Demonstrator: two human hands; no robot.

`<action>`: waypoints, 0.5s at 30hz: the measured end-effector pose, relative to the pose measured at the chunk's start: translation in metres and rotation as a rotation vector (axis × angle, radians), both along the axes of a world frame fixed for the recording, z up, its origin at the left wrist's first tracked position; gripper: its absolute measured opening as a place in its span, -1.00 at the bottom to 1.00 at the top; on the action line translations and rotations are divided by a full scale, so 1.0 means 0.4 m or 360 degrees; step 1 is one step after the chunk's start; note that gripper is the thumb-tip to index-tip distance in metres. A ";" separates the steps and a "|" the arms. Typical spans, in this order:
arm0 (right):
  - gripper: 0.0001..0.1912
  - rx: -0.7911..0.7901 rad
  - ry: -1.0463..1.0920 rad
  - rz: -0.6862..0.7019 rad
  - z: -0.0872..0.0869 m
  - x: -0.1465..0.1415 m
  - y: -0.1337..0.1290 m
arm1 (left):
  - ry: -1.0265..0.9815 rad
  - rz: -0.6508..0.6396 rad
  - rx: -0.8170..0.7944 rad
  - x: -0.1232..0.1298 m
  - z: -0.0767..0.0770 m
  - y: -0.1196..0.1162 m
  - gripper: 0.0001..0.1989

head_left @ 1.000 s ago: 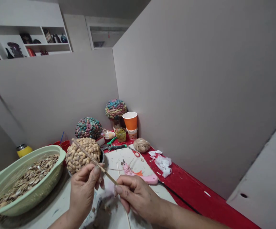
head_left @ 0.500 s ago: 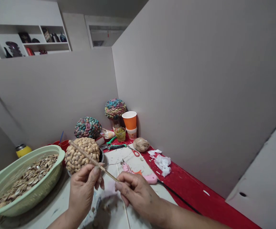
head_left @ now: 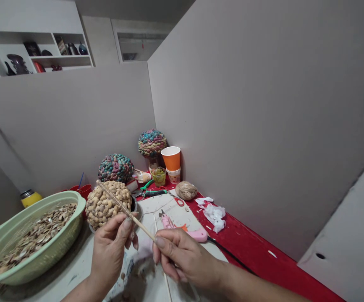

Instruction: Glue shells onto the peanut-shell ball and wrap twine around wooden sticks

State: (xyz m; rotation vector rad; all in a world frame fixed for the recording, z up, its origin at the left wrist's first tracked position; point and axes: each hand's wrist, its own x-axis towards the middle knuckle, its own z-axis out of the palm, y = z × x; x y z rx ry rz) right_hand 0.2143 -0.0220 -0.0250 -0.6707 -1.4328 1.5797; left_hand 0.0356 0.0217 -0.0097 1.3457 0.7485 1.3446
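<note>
A thin pale stick [head_left: 144, 228], wrapped in ridged cord along its upper part, slants between my two hands. My left hand [head_left: 111, 247] pinches it near the lower end of the wrapping. Thumb and fingers of my right hand [head_left: 184, 256] close on the bare lower end. Behind the wrapped tip sits a tan, knobbly ball [head_left: 108, 203] in a dark bowl. Under my right hand, another thin pale strand [head_left: 166, 283] runs down the white board. Pink pliers [head_left: 166, 220] and a pink-handled tool [head_left: 199, 235] lie just beyond that hand.
At left is a green basin [head_left: 74, 220] of flat brown pieces. Behind stand two multicoloured balls [head_left: 115, 167], an orange cup [head_left: 171, 159] and a yellow-green cup [head_left: 158, 177]. Twine [head_left: 186, 191], red-handled scissors [head_left: 179, 201], green-handled pliers [head_left: 155, 193] and white tissue [head_left: 215, 216] lie near the wall.
The stick has turned slightly, its wrapped tip shifting right and up. My right hand has shifted a little and its lower fingers have moved down. My left hand stays nearly still.
</note>
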 end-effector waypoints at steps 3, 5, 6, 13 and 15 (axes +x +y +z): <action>-0.45 -0.0040 0.0020 0.0050 -0.003 0.003 0.005 | -0.0044 -0.0023 -0.0003 0.000 0.000 0.000 -0.81; -0.48 0.0037 -0.0016 -0.0062 -0.006 0.000 0.003 | -0.0061 -0.0023 0.0004 0.000 -0.003 0.002 -0.82; -0.51 0.0088 -0.0046 -0.0145 -0.007 -0.002 0.001 | -0.0061 -0.0019 0.0005 0.000 -0.004 0.003 -0.82; -0.58 0.0334 -0.0243 -0.0525 -0.002 -0.010 -0.010 | 0.0031 0.0000 0.0041 -0.003 -0.008 0.005 -0.79; -0.56 0.0321 -0.0247 -0.0516 0.002 -0.009 -0.011 | 0.0047 0.0011 0.0050 -0.003 -0.009 0.003 -0.81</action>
